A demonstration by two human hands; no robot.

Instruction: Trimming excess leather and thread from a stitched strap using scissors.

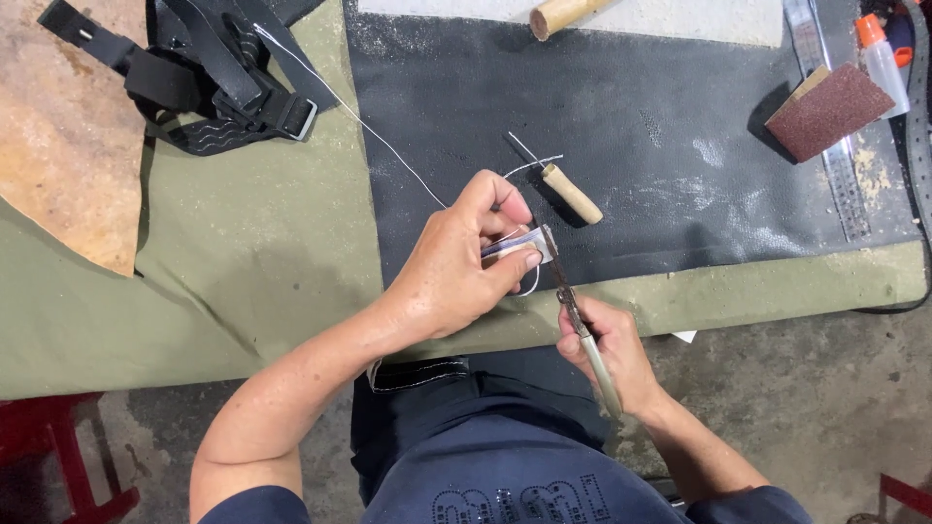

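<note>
Pliers meet a small leather piece
Left hand (456,267) pinches the leather piece (524,246); right hand (607,349) grips pliers (581,325), tip touching it

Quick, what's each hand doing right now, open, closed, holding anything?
Left hand: closed, pinching a small flat leather piece with white thread running from it.
Right hand: closed around slim pliers, whose tip meets the piece.

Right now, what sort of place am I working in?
Most likely a small leathercraft or hand-sewing workbench. A black leather sheet lies on the green-covered table, with a wooden-handled awl, white thread and a sanding block on it. The left hand pinches a small piece while the right hand works pliers.
</note>
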